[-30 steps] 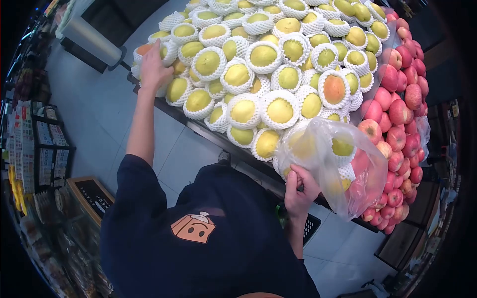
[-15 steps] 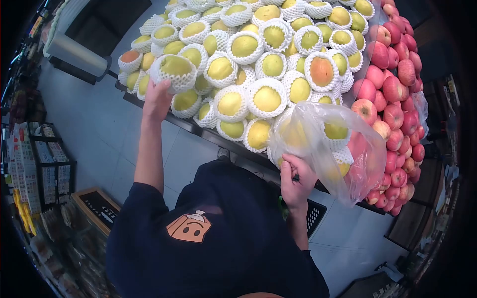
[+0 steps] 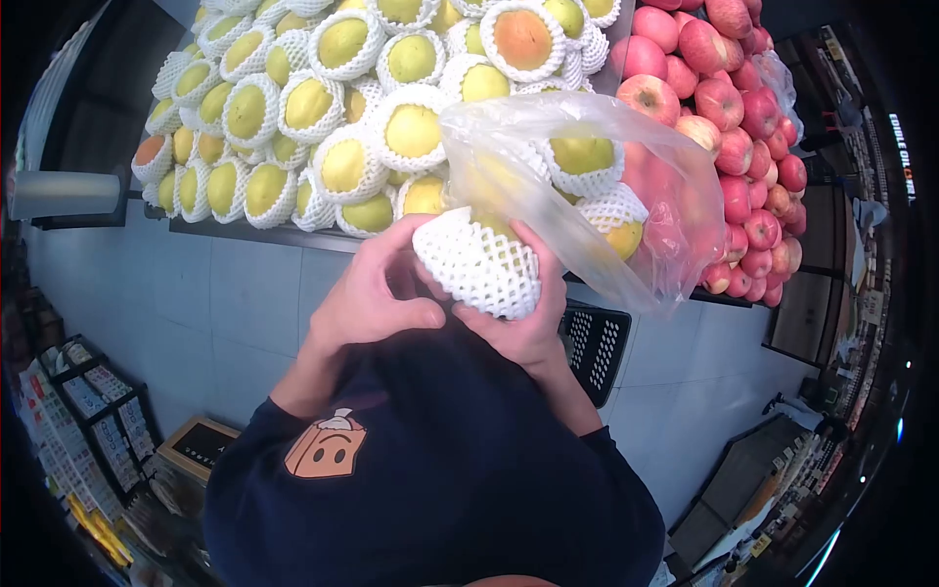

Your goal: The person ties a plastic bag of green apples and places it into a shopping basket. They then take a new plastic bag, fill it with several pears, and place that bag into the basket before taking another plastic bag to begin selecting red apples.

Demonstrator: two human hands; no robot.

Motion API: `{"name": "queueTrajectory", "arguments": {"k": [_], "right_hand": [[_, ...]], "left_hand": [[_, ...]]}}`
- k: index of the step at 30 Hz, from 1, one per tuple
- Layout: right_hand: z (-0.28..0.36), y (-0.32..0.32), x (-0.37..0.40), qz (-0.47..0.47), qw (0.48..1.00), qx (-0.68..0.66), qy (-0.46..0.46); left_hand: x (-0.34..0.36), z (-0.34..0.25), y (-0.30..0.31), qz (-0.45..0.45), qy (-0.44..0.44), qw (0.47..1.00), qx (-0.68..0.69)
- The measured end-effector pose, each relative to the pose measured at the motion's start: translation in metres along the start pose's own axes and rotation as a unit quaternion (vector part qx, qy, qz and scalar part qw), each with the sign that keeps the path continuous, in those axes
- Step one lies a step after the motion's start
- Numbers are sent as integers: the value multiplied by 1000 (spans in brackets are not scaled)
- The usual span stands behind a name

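A yellow-green pear in a white foam net [image 3: 477, 262] is held in front of my chest. My right hand [image 3: 533, 318] grips it, with the thumb and fingers around its right side. Against its left side is my left hand [image 3: 367, 298], thumb spread away, its fingertips partly hidden near the fruit. Just beyond the pear, a clear plastic bag [image 3: 675, 264] lies over the edge of the pile. Inside or behind its film show netted pears [image 3: 584, 157]; the film hides which.
Netted pears [image 3: 249, 112] are heaped on the stand to the left and ahead. Red apples [image 3: 719, 103] are piled on the right, beyond a clear divider. A roll of plastic bags [image 3: 68, 186] hangs at the left. A black basket [image 3: 597, 347] is below on the floor.
My left hand has come from the pile's left edge to my chest with a netted pear. My right hand has left the bag's edge and now grips that pear. The view has shifted.
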State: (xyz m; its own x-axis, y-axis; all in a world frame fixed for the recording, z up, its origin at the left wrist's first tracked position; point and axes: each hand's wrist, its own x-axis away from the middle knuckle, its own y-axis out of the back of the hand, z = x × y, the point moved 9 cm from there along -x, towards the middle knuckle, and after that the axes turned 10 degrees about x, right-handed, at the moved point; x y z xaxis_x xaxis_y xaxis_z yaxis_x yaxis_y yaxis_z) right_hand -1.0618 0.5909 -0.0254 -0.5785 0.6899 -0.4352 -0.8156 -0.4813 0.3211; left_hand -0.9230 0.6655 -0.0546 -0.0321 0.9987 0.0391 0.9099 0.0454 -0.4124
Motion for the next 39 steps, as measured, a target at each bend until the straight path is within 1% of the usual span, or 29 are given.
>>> {"name": "queueTrajectory", "arguments": {"k": [1,2,3,4,5,9,12,15,18,20,21,23,24,26,28,29,30,31,34,35,37,38,39], "right_hand": [[-9,0,0,2,995,-88,-50],[-17,0,1,4,980,-174,-98],[-22,-1,0,14,969,-214,-122],[-23,0,-1,23,970,-209,-121],[-24,0,-3,34,971,-205,-120],[-23,2,-5,46,967,-214,-129],[-26,4,-2,44,959,-238,-149],[-29,6,3,37,963,-228,-140],[-35,3,8,46,945,-277,-170],[-27,5,4,49,947,-273,-161],[-24,5,3,51,948,-272,-155],[-35,7,7,27,961,-230,-151],[-37,9,6,14,966,-209,-149],[-29,13,1,78,963,-216,-143],[-18,23,-1,96,983,-116,-105],[-11,29,1,81,994,-11,-69],[-1,34,3,65,993,95,-32],[2,36,3,64,990,118,-52],[41,30,-6,46,976,172,124],[41,25,-6,84,968,203,119],[32,23,-6,91,977,162,100],[27,21,-5,95,981,141,91],[17,23,-3,82,991,94,42]], "left_hand": [[0,4,9,-22,19,998,-62],[-4,0,9,-41,-7,997,-60],[-7,-3,8,-59,-32,996,-57],[-10,-7,7,-78,-58,994,-53],[-12,-4,3,-54,-70,996,-31],[-19,1,-1,-57,-66,996,33],[-18,6,-1,-56,-49,997,28],[-20,5,-2,-68,-42,997,7],[-23,-5,-10,-57,-94,994,-22],[-23,-14,-19,-33,-144,988,-34],[-23,-8,-20,-25,-119,992,-31],[-23,6,-19,-9,-66,997,-25],[-21,13,-14,-8,-57,998,27],[-17,27,-4,-5,-36,991,128],[-14,32,-2,-46,-22,979,199],[-12,34,0,-68,-16,970,234],[-12,33,-1,-70,-10,972,224],[-13,30,-2,-73,-3,974,215],[-15,22,-11,-72,13,983,169],[-15,21,-13,-69,18,986,149],[-10,15,-19,-24,-1,984,177],[-10,10,-23,-3,-12,986,165],[-9,4,-27,19,-24,988,153]]}}
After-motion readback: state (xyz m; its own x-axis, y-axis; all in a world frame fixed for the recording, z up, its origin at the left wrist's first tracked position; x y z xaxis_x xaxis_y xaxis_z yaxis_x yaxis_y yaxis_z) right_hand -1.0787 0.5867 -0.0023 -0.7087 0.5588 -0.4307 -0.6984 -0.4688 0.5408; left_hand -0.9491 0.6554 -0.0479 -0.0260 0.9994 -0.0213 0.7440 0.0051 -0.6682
